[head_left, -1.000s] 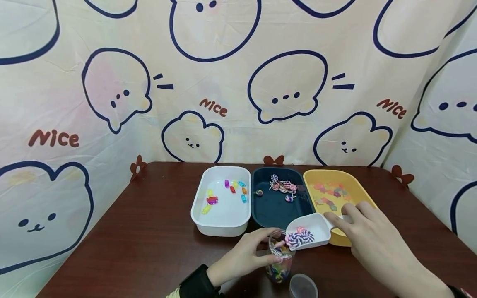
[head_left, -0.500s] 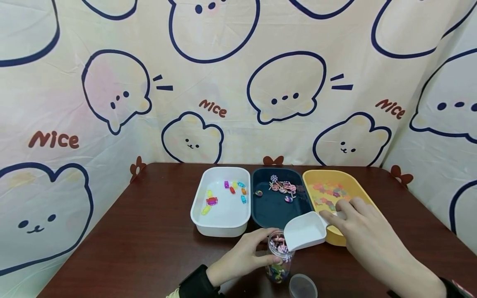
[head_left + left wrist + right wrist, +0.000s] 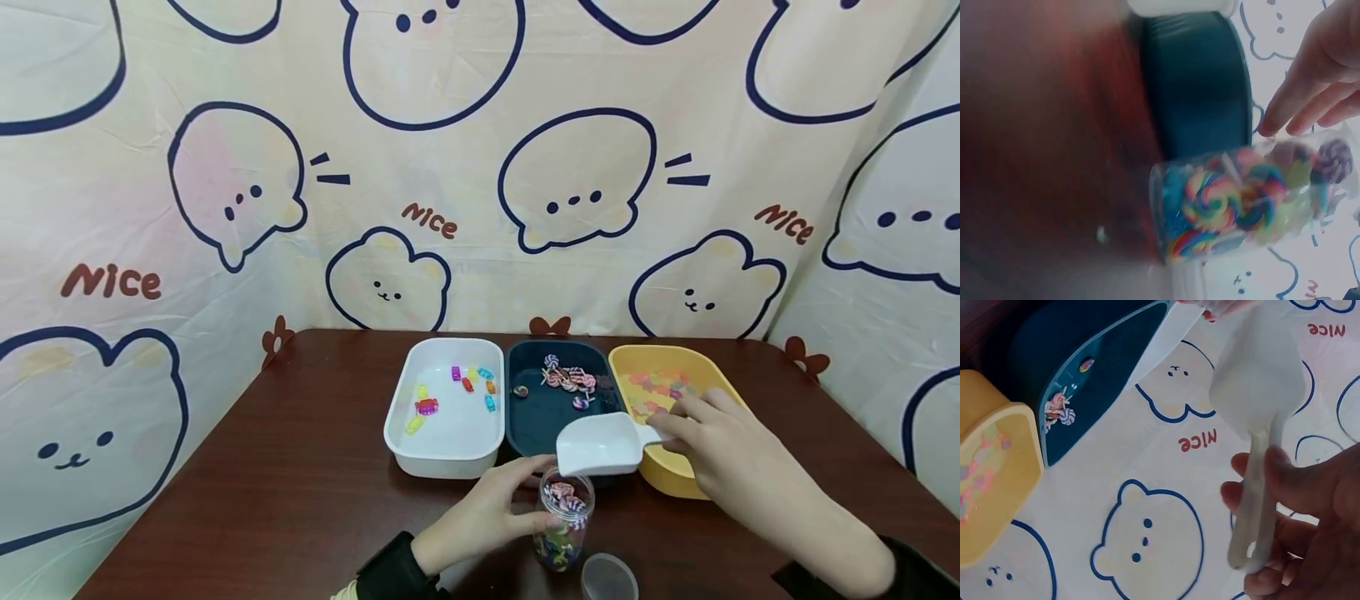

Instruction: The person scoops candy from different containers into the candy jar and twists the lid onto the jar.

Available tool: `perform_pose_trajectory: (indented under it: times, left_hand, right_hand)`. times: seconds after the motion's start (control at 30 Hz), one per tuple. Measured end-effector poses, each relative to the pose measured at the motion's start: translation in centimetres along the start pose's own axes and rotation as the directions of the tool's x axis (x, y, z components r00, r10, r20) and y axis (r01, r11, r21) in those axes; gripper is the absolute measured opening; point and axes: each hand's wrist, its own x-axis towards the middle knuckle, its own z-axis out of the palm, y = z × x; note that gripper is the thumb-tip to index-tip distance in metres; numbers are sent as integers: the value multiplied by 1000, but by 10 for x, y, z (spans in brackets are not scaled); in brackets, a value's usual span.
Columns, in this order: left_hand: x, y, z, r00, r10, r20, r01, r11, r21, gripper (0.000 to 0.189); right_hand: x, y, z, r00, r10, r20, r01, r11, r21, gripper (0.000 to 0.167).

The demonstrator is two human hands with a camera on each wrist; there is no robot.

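My left hand (image 3: 491, 508) grips a clear jar (image 3: 564, 521) standing on the table, thumb on the near side and fingers behind. Swirled lollipop candies (image 3: 1216, 200) fill the jar, with pink and purple ones near its open mouth. My right hand (image 3: 723, 454) holds a white scoop (image 3: 600, 444) by its handle (image 3: 1254, 512). The scoop is bare inside and its front edge hangs just over the jar's rim. A round translucent lid (image 3: 609, 577) lies on the table beside the jar.
A white bin (image 3: 444, 458) with several wrapped-looking candies, a dark blue bin (image 3: 536, 421) with small lollipops and a yellow bin (image 3: 626, 360) with pastel pieces stand side by side behind the hands. A patterned cloth (image 3: 480, 275) hangs behind the table.
Purple and pink candies left the scoop and now lie in the jar's mouth. The scoop has risen, levelled and shifted slightly left. My left hand has kept its hold on the jar.
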Motion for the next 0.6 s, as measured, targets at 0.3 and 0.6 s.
perform_pose_trajectory:
  times: [0.3,0.6]
  left_hand:
    - [-20,8,-47,931,53,-360,72,942,326,30]
    - [-32,-17,-97,784,-152,-602,532,663,526,39]
  right_hand:
    - [56,-12,11,996,-46,73,30,978,207,23]
    - [112,-68,19,935,-242,259,164,943,290,18]
